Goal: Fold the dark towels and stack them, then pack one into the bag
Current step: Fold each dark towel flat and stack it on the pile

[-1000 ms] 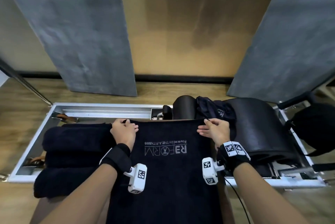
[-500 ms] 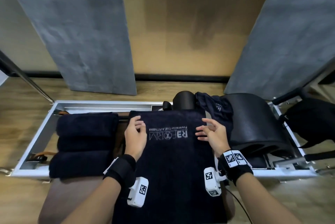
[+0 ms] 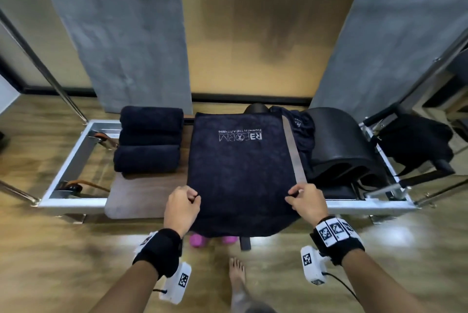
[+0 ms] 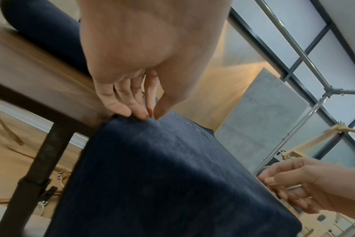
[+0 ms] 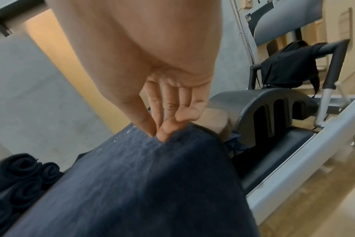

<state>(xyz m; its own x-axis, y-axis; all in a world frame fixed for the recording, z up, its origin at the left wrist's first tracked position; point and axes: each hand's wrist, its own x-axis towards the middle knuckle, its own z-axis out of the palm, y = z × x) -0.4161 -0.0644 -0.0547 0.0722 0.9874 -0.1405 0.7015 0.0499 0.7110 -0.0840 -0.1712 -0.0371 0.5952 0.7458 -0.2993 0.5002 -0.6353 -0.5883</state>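
Note:
A dark navy towel [image 3: 238, 168] with a white logo lies spread lengthwise over the brown padded bench [image 3: 141, 196], its near end hanging over the front edge. My left hand [image 3: 188, 198] pinches the towel's left side at the bench edge, thumb against fingertips [image 4: 146, 114]. At the same edge my right hand [image 3: 295, 195] pinches the right side [image 5: 162, 134]. A stack of folded dark towels [image 3: 149, 139] sits on the bench to the left. A black bag [image 3: 415, 145] hangs on the frame at far right.
A loose dark cloth [image 3: 298, 128] lies behind the towel beside a black arched barrel [image 3: 339, 145]. The bench stands inside a silver metal frame [image 3: 73, 202]. Pink shoes [image 3: 198, 239] and my bare foot [image 3: 236, 274] are on the wooden floor below.
Both hands have slid from the towel's far corners back along its sides to the near bench edge, where they now pinch it. The towel lies flatter and my view has pulled back.

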